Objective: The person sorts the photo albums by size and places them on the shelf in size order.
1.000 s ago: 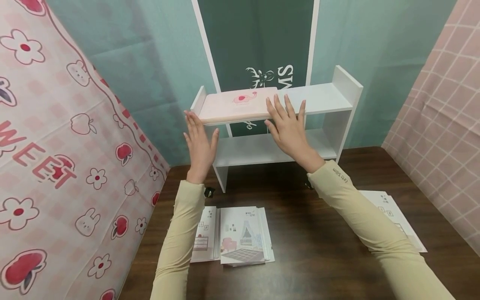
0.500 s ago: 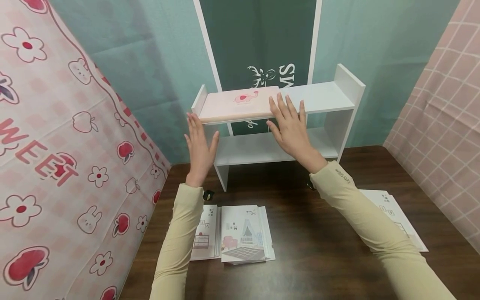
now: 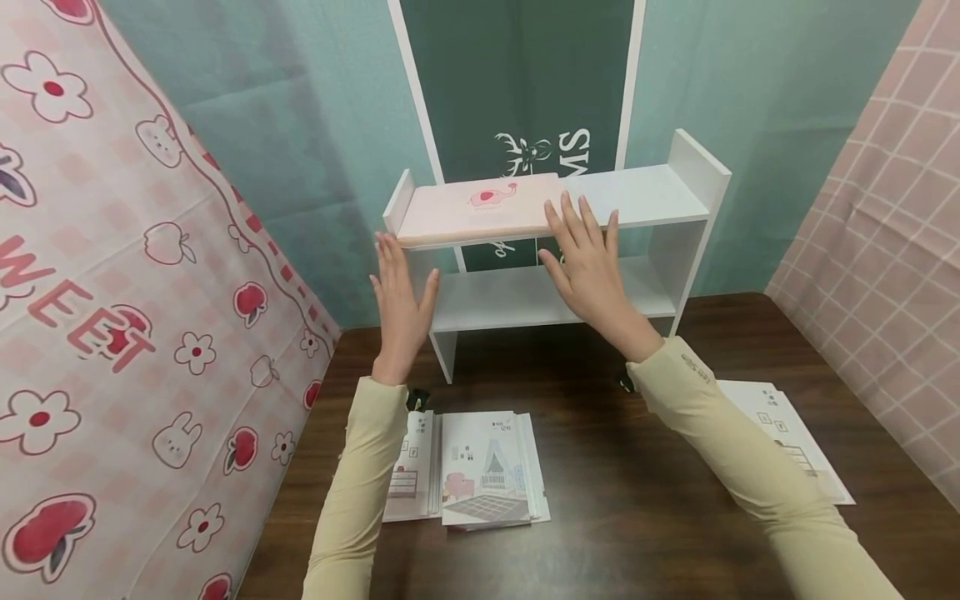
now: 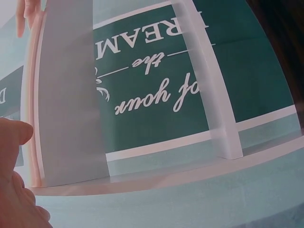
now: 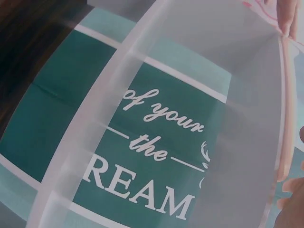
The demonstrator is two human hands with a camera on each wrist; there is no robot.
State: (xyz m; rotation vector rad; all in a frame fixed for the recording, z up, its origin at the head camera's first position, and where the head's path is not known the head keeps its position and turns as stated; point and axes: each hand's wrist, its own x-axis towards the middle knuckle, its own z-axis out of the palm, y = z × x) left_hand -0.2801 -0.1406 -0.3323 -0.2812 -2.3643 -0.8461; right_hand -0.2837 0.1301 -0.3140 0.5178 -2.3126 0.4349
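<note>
A flat pink book with an elephant print (image 3: 492,200) lies on the left part of the top board of a white two-tier shelf (image 3: 645,193). My left hand (image 3: 401,300) is at the shelf's front left corner, fingers straight and fingertips right by the book's edge. In the left wrist view, its thumb (image 4: 21,130) is beside the book's pink edge (image 4: 33,95). Fingers spread, my right hand (image 3: 588,271) overlaps the front edge near the book's right end. Neither hand grips anything.
Picture-covered booklets lie in stacks (image 3: 487,467) on the dark wooden table (image 3: 622,467) in front of the shelf. Another white booklet (image 3: 795,442) sits by my right sleeve. Patterned cloths (image 3: 225,350) hang at both sides, and a green printed backdrop (image 3: 517,75) stands behind.
My right hand has shifted slightly right and down, away from the book's right end. The left hand has dropped a little. The book and shelf look unmoved.
</note>
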